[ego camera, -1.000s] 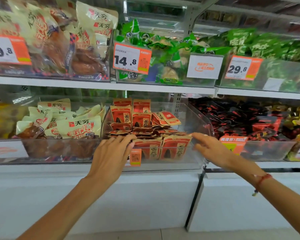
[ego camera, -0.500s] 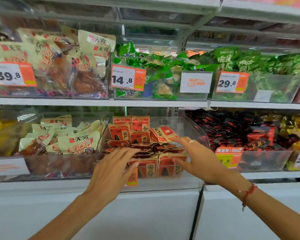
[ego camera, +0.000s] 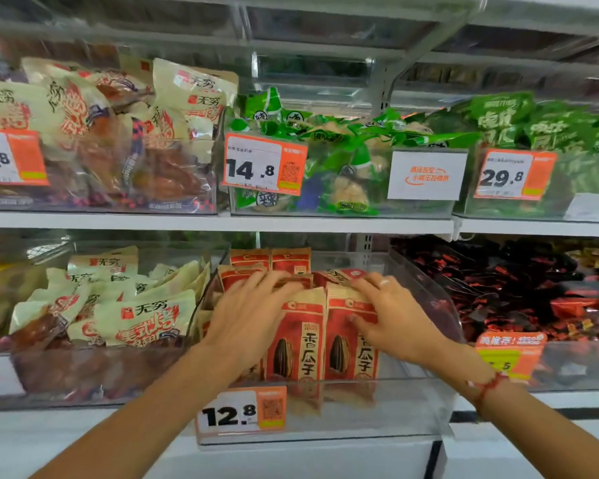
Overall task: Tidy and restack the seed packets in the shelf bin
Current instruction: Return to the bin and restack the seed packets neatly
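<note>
While upright seed packets (ego camera: pixel 296 340) fill the bin (ego camera: pixel 429 402), both hands press them

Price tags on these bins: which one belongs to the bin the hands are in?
The 12.8 tag, clipped low on the front of the clear seed packet bin. The 14.8 tag and 29.8 tag hang on the shelf above.

Bright, even store light, soft shadows only. Whole frame slightly soft; upper left blurred. Glare on clear bin (ego camera: pixel 412 406) fronts. Shelf (ego camera: pixel 187 221) edges bow toward frame corners.
</note>
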Demonstrator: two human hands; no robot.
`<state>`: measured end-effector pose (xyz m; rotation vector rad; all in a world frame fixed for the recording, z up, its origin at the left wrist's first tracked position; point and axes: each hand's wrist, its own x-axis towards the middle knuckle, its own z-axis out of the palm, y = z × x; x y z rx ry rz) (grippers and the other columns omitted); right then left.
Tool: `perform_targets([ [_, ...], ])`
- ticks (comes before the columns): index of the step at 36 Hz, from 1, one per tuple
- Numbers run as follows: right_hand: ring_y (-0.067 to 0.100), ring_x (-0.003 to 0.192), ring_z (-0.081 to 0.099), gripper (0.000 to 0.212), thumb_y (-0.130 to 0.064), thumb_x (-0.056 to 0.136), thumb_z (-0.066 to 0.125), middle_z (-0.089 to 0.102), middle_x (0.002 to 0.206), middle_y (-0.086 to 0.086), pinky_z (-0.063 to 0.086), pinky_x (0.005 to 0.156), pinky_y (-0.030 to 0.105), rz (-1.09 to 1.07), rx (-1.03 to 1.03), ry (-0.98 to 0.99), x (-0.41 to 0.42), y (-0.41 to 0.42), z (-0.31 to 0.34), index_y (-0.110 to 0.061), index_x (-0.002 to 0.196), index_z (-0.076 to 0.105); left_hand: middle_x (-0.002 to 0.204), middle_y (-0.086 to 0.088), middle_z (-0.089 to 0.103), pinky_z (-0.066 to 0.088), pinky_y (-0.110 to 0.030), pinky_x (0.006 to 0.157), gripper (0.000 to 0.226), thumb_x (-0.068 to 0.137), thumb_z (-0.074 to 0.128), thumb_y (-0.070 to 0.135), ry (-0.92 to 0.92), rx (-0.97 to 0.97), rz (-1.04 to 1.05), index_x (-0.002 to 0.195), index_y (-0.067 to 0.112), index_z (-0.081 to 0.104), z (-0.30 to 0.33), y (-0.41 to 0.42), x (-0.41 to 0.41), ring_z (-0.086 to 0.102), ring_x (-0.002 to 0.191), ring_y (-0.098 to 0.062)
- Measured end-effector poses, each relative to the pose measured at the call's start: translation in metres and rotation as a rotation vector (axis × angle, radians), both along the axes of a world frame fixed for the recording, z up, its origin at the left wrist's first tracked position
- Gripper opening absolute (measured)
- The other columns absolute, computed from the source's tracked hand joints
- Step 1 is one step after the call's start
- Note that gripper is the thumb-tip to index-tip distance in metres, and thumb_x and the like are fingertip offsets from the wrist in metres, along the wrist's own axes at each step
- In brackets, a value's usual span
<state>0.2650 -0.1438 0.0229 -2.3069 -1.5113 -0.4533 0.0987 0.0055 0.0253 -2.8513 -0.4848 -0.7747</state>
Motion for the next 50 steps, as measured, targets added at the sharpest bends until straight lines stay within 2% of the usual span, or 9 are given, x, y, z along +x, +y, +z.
perform_targets([
  [5, 0.018, 0.117, 0.048, 0.05, -0.031, 0.09, 0.05, 0.05, 0.133, -0.006, 0.041, 0.1, 0.037, 0.088, -0.067, -0.087, -0.005, -0.011, 0.0, -0.031, 0.139, 0.04, 0.156, 0.004, 0.028, 0.044, -0.038, 0.099, 0.067, 0.098, 0.051, 0.031, 0.144, 0.01, 0.112, 0.15, 0.04, 0.011, 0.009, 0.007, 0.017, 0.04, 0.136, -0.02],
  [11, 0.007, 0.121, 0.045, 0.034, -0.037, 0.097, 0.039, 0.05, 0.132, -0.017, 0.046, 0.096, 0.031, 0.213, -0.065, -0.073, -0.04, -0.047, 0.003, -0.038, 0.129, 0.053, 0.133, 0.017, 0.047, 0.049, -0.03, 0.087, 0.041, 0.098, 0.043, 0.041, 0.129, -0.071, -0.046, 0.137, 0.046, 0.03, 0.002, 0.003, -0.01, 0.054, 0.115, -0.009],
  [16, -0.004, 0.108, 0.048, 0.047, -0.061, 0.091, 0.029, 0.054, 0.109, -0.026, 0.046, 0.094, 0.029, 0.233, -0.25, 0.263, -0.048, -0.065, 0.013, -0.038, 0.123, 0.055, 0.116, 0.021, 0.055, 0.051, -0.028, 0.082, 0.041, 0.092, 0.023, 0.061, 0.202, -0.242, -0.126, 0.125, 0.044, 0.042, 0.003, -0.016, -0.045, 0.056, 0.1, 0.001],
  [20, -0.01, 0.102, 0.057, 0.04, -0.052, 0.093, 0.035, 0.066, 0.103, -0.026, 0.043, 0.092, 0.018, 0.251, -0.016, 0.606, -0.034, -0.067, 0.032, -0.032, 0.105, 0.068, 0.098, 0.024, 0.058, 0.046, -0.024, 0.079, 0.059, 0.08, 0.007, 0.073, 0.341, -0.34, -0.128, 0.112, 0.047, 0.049, 0.019, -0.028, -0.061, 0.054, 0.089, 0.007],
  [23, -0.008, 0.101, 0.055, 0.021, -0.036, 0.096, 0.047, 0.059, 0.107, -0.031, 0.045, 0.088, 0.026, 0.127, -0.03, 0.283, -0.01, -0.054, 0.042, -0.034, 0.11, 0.063, 0.093, 0.013, 0.067, 0.045, -0.023, 0.078, 0.068, 0.079, 0.005, 0.073, 0.402, -0.457, -0.087, 0.103, 0.04, 0.06, 0.035, -0.023, -0.054, 0.061, 0.086, 0.001],
  [27, 0.026, 0.127, 0.041, 0.06, -0.033, 0.089, 0.06, 0.05, 0.135, 0.007, 0.041, 0.099, 0.038, -0.11, -0.264, 0.065, 0.021, -0.024, 0.04, -0.022, 0.142, 0.034, 0.109, 0.012, 0.068, 0.043, -0.015, 0.058, 0.041, 0.1, 0.028, 0.049, 0.303, -0.499, -0.072, 0.125, 0.037, 0.057, 0.039, 0.006, -0.019, 0.051, 0.05, 0.01],
  [33, 0.026, 0.12, 0.051, 0.053, -0.011, 0.086, 0.056, 0.056, 0.132, 0.0, 0.047, 0.09, 0.038, -0.116, -0.237, -0.03, 0.045, 0.017, 0.026, -0.029, 0.135, 0.047, 0.154, 0.002, 0.029, 0.027, -0.047, 0.114, 0.044, 0.102, 0.037, 0.032, 0.324, -0.361, -0.054, 0.146, 0.032, 0.032, 0.017, 0.045, 0.047, 0.027, 0.141, -0.022],
  [40, 0.018, 0.085, 0.07, 0.023, -0.039, 0.089, 0.061, 0.075, 0.096, -0.001, 0.056, 0.071, 0.039, 0.045, 0.26, 0.049, 0.049, 0.016, 0.023, -0.027, 0.103, 0.074, 0.15, -0.003, 0.037, 0.026, -0.042, 0.11, 0.048, 0.102, 0.03, 0.042, 0.514, -0.244, -0.003, 0.148, 0.025, 0.03, -0.005, 0.054, 0.063, 0.035, 0.137, -0.026],
  [50, 0.017, 0.124, 0.047, 0.069, -0.049, 0.08, 0.066, 0.051, 0.137, -0.007, 0.04, 0.098, 0.034, 0.117, -0.286, -0.157, 0.048, 0.026, 0.01, -0.037, 0.141, 0.037, 0.107, 0.011, 0.069, 0.05, -0.036, 0.084, 0.017, 0.091, 0.063, 0.028, 0.034, -0.382, 0.004, 0.105, 0.037, 0.069, -0.017, 0.048, 0.05, 0.063, 0.104, -0.013],
])
